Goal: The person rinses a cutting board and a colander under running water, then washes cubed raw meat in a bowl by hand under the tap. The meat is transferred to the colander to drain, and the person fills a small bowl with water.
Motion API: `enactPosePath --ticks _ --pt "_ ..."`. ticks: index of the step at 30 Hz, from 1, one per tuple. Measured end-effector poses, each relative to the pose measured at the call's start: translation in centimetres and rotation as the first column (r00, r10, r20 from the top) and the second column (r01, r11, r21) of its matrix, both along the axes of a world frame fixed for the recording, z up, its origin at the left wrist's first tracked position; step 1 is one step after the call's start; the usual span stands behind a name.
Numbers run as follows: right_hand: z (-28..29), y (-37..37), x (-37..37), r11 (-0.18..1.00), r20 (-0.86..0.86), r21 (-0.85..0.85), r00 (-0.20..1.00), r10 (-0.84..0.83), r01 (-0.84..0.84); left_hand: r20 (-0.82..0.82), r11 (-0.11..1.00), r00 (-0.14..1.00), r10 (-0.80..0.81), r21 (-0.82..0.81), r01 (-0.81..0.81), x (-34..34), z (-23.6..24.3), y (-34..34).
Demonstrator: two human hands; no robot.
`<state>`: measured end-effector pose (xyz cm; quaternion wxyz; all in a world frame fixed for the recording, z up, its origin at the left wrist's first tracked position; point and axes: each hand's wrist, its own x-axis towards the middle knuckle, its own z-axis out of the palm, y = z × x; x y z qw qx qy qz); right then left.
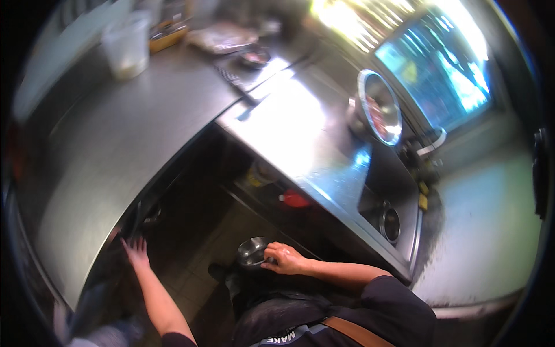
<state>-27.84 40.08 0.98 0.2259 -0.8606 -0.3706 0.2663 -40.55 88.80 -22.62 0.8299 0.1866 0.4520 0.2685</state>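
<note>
My right hand (283,258) grips the rim of a small round metal bowl (252,250), held low in front of my dark apron. Its fingers curl over the bowl's near right side, and the inside looks shiny, with no contents that I can make out. My left hand (136,253) reaches out with its fingers spread, beside the front edge of the left steel counter (115,150). It holds nothing; whether the fingertips touch the dark front below the counter I cannot tell.
On the right steel counter (289,124) a large metal bowl (381,110) holds reddish pieces. A sink (390,173) beyond contains a round metal pot (391,224). A clear plastic bucket (127,49) stands at the back left. Under the right counter is a red thing (296,198).
</note>
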Motion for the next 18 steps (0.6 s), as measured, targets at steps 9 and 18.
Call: enactPosePath --ticks 9,18 --pt "4.1 -15.5 -4.3 0.946 0.142 0.271 0.965 -0.222 0.178 0.05 0.175 0.182 -0.982 -0.123 0.977 4.6 14.3 -34.4" --pt "12.0 -36.7 -5.1 0.579 0.144 0.706 0.718 -0.681 0.407 -0.069 -0.021 0.0 -0.998 0.306 0.952 12.8 30.3 -61.0"
